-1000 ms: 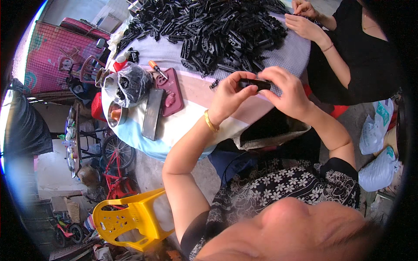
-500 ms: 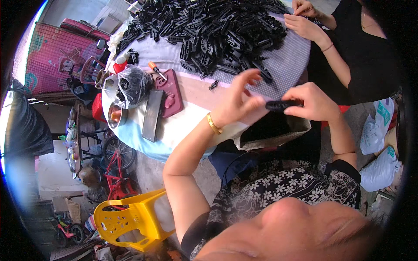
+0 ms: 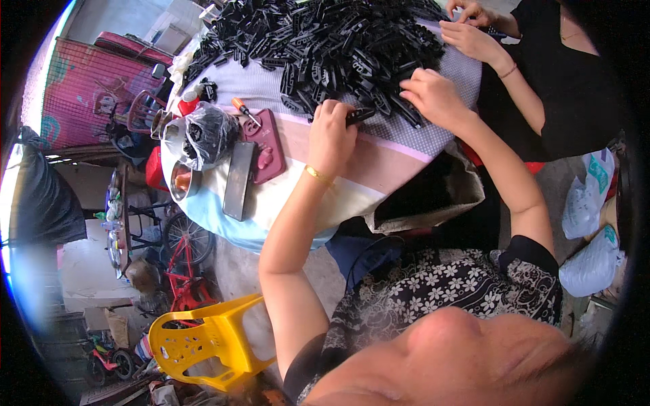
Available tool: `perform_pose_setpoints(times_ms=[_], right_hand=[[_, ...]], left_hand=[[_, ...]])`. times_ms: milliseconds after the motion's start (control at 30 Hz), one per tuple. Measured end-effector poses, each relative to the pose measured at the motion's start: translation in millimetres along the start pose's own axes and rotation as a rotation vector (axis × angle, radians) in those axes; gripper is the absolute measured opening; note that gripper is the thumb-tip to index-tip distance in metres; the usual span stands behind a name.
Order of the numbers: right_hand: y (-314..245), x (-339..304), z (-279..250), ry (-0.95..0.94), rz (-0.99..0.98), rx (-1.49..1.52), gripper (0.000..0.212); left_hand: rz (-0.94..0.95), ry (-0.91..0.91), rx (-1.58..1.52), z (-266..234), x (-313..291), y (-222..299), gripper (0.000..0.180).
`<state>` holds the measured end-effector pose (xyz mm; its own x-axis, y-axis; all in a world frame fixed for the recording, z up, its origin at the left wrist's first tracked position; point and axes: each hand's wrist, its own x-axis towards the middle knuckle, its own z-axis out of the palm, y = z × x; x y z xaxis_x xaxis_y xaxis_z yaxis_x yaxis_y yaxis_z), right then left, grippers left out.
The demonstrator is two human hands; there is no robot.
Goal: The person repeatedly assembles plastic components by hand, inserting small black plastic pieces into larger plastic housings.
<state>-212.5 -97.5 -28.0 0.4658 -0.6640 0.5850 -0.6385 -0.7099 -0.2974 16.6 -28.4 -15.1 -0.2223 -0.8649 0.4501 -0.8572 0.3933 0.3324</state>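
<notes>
My left hand (image 3: pixel 332 139) rests low over the table, its fingers curled on a black plastic piece (image 3: pixel 359 116) that juts out to their right. Just right of it, my right hand (image 3: pixel 435 99) reaches the near right edge of a heap of black plastic parts (image 3: pixel 338 47). Its fingers are bent together, and what lies under their tips is too hidden to name. A cloth-covered table (image 3: pixel 369 166) carries the heap.
Left on the table are a dark red tray-like pad (image 3: pixel 272 152), a dark oblong case (image 3: pixel 238 181), a screwdriver (image 3: pixel 245 110) and a plastic bag (image 3: pixel 210 135). An open box (image 3: pixel 433 220) stands below the near edge. Across to the right, another person's hands (image 3: pixel 470 40) work.
Both hands have moved away from me to the heap. My right hand no longer shows the black piece it held; my left hand, spread before, has come down and curled.
</notes>
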Motion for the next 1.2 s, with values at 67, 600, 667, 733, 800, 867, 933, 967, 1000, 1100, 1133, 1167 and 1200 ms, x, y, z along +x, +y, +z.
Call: perform_pose_setpoints(times_ms=[67, 600, 667, 733, 800, 867, 933, 967, 1000, 1100, 1133, 1167, 1200], right_hand=[[1, 1, 5, -0.034, -0.031, -0.042, 0.012], [-56, -4, -32, 0.206, -0.158, 0.477, 0.012], [-57, -7, -36, 0.187, -0.169, 0.482, 0.012], [-59, -9, -37, 0.170, -0.179, 0.487, 0.013], [-61, -10, -37, 0.203, -0.215, 0.416, 0.013], [-63, -13, -37, 0.221, -0.215, 0.394, 0.014], [-64, -14, -37, 0.239, -0.215, 0.377, 0.014], [-65, -14, -38, 0.239, -0.235, 0.346, 0.015], [-65, -14, -38, 0.238, -0.255, 0.314, 0.015], [-66, -13, -38, 0.225, -0.287, 0.270, 0.016], [-66, -14, -38, 0.225, -0.288, 0.271, 0.016], [-66, -15, -38, 0.214, -0.311, 0.204, 0.017], [-66, -17, -38, 0.202, -0.332, 0.134, 0.018]], left_hand=[[0.005, 0.065, -0.122, -1, -2, 2, 0.028], [-0.221, -0.167, -0.891, 16, -12, 30, 0.034], [-0.204, -0.104, -0.953, 14, -9, 32, 0.035], [-0.327, -0.141, -1.197, 11, -7, 25, 0.036], [-0.461, -0.202, -1.491, 8, -6, 22, 0.037], [-0.468, -0.220, -1.529, 6, -6, 26, 0.036], [-0.478, -0.234, -1.564, 6, -6, 28, 0.036], [-0.460, -0.233, -1.549, 7, -6, 27, 0.036], [-0.442, -0.232, -1.535, 8, -7, 27, 0.035], [-0.429, -0.228, -1.471, 8, -6, 27, 0.035], [-0.429, -0.227, -1.470, 9, -7, 27, 0.035], [-0.442, -0.218, -1.442, 9, -7, 27, 0.036], [-0.454, -0.212, -1.414, 9, -7, 28, 0.038]])
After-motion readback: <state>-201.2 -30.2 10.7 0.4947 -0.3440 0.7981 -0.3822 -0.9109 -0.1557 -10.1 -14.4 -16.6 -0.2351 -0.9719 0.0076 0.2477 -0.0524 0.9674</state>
